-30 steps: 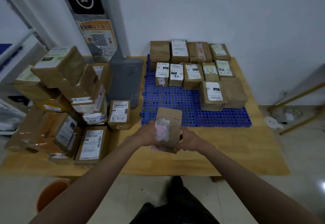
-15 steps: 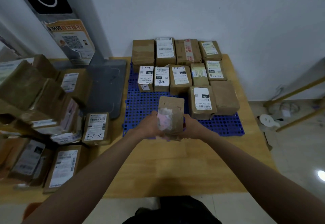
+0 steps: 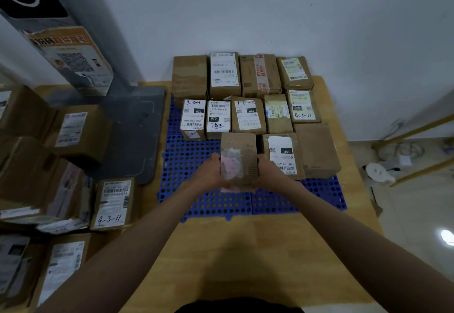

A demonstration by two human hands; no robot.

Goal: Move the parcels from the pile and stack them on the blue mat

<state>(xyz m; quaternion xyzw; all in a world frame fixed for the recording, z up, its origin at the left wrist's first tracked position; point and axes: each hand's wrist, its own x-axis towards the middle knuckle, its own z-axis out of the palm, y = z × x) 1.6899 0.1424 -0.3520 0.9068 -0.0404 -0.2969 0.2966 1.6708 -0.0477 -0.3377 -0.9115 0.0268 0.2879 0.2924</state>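
Observation:
I hold a brown cardboard parcel [image 3: 239, 160] with a torn pinkish label between both hands, over the middle of the blue perforated mat [image 3: 186, 165]. My left hand [image 3: 212, 174] grips its left side and my right hand [image 3: 269, 172] its right side. The parcel sits just left of a labelled parcel [image 3: 281, 155] in the front row. Whether it touches the mat I cannot tell. Several parcels stand in rows [image 3: 248, 96] on the back of the mat. The pile of parcels [image 3: 49, 165] lies on the left of the wooden table.
A grey stand base [image 3: 137, 131] with a tall post and a QR poster [image 3: 73, 59] stands between pile and mat. A parcel marked 4-3-11 [image 3: 113, 203] lies beside the mat's left edge. The white wall is right behind the mat. Floor and yellow bars are at right.
Both hands carried the parcel forward from above the table's front onto the mat area, beside the front-row parcels. The view has shifted right and closer.

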